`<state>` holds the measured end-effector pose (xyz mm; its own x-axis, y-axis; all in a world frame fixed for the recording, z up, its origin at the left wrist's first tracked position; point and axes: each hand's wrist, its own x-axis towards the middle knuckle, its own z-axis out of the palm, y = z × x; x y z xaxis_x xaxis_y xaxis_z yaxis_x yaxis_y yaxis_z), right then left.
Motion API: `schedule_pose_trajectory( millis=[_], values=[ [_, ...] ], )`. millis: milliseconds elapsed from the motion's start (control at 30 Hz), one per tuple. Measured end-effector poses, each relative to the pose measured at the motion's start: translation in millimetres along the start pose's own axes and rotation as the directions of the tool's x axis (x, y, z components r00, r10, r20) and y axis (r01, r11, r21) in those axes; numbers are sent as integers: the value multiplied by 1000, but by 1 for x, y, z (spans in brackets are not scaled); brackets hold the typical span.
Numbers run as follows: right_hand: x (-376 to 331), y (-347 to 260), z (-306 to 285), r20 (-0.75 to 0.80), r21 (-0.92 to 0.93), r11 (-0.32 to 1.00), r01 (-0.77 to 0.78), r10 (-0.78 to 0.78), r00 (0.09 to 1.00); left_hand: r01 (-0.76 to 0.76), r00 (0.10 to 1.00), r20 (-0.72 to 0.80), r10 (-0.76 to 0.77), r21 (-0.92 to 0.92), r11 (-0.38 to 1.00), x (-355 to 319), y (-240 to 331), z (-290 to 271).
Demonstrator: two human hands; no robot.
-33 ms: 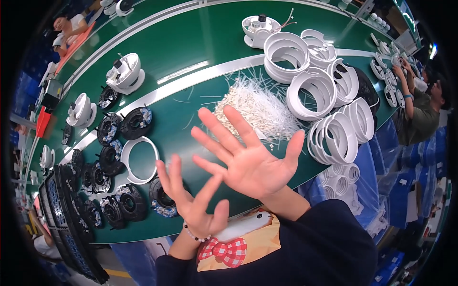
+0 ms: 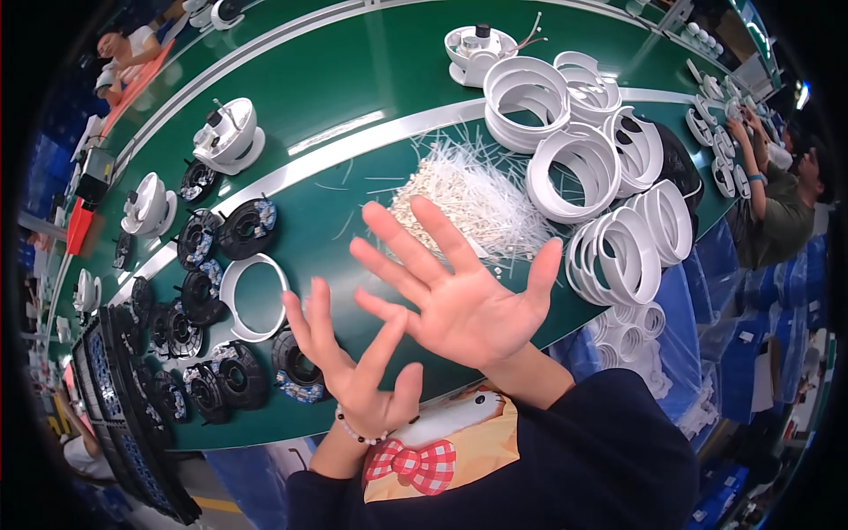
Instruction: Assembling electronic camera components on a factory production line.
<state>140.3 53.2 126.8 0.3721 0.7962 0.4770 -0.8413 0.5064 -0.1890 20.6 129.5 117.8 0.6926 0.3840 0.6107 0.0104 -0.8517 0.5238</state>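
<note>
My left hand (image 2: 367,384), with a beaded bracelet at its wrist, is raised over the near table edge, palm up and fingers spread. My right hand (image 2: 477,314) is held beside it, palm up and fingers wide apart. Both are empty, and the left fingertips overlap or touch the edge of the right palm; I cannot tell which. Beyond my right hand lies a pile of thin white strips with small pale ends (image 2: 481,199). Nearest to my left hand are a black round part (image 2: 299,375) with small blue and white pieces and a white plastic ring (image 2: 225,305).
Stacks of white rings (image 2: 574,181) stand at the right of the green table (image 2: 340,238). Several black round parts (image 2: 238,375) and a black rack (image 2: 115,406) fill the left. White rounded housings (image 2: 230,137) stand beyond. Other people work at far left and right (image 2: 782,199).
Both hands have shifted very slightly to the left in the picture, and my left hand sits a little higher. Both stay spread and empty.
</note>
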Motion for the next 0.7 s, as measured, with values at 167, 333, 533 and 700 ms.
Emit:
schedule_pose_trajectory(
  millis=[167, 333, 533, 700],
  values=[
    [-8, -33, -9, 30, 92, 995, -37, 34, 999, -134, 982, 143, 126, 49, 990, 13, 23, 24],
    [-10, -58, -18, -3, 188, 982, -11, 12, 1000, -98, 992, -112, 64, -323, 941, 11, 18, 52],
    [-13, -82, -24, -25, 210, 977, 26, -21, 999, 127, 981, 89, -172, -966, 226, 33, 24, 65],
    [-15, -76, -18, -128, 140, 988, -66, 84, 988, 251, 878, 114, -464, -937, 244, 12, 4, 42]
  ],
)
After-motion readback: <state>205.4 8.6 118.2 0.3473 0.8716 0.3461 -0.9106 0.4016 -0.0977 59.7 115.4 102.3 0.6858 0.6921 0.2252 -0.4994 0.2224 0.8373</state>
